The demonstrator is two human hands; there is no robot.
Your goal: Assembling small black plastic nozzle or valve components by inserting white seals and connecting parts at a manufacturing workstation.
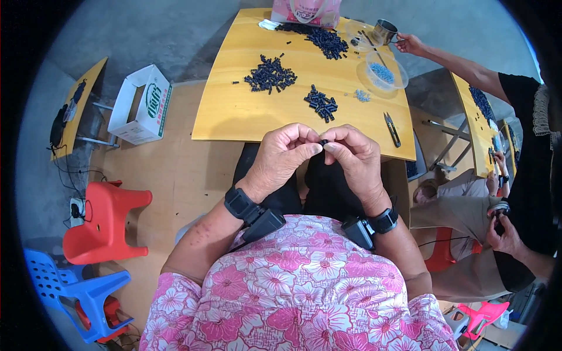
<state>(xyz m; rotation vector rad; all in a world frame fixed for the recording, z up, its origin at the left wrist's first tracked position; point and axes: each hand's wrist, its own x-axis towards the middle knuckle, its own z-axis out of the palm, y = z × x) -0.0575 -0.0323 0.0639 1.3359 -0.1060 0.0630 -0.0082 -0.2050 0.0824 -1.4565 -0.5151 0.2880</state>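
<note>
Just past the table's near edge, my left hand point(285, 157) and my right hand point(355, 159) meet fingertip to fingertip. Both pinch a small black piece point(323, 142), mostly hidden by the thumbs and fingers. It looks like the short black cylindrical parts in the nearest pile point(321, 104), which lies on the yellow table point(222, 120) beyond my hands. A larger pile of black parts point(270, 75) is farther left. To the right of my hands lie black-handled thread snips point(392, 130), beside some loose pale blue bits point(362, 95).
A clear tub point(399, 82) holds light blue bits. At the far right, another person's hand point(410, 44) grips a metal cup point(384, 32). More black parts point(328, 44) lie near a pink bag point(307, 11). A white carton point(140, 105) and red stool point(105, 225) stand left.
</note>
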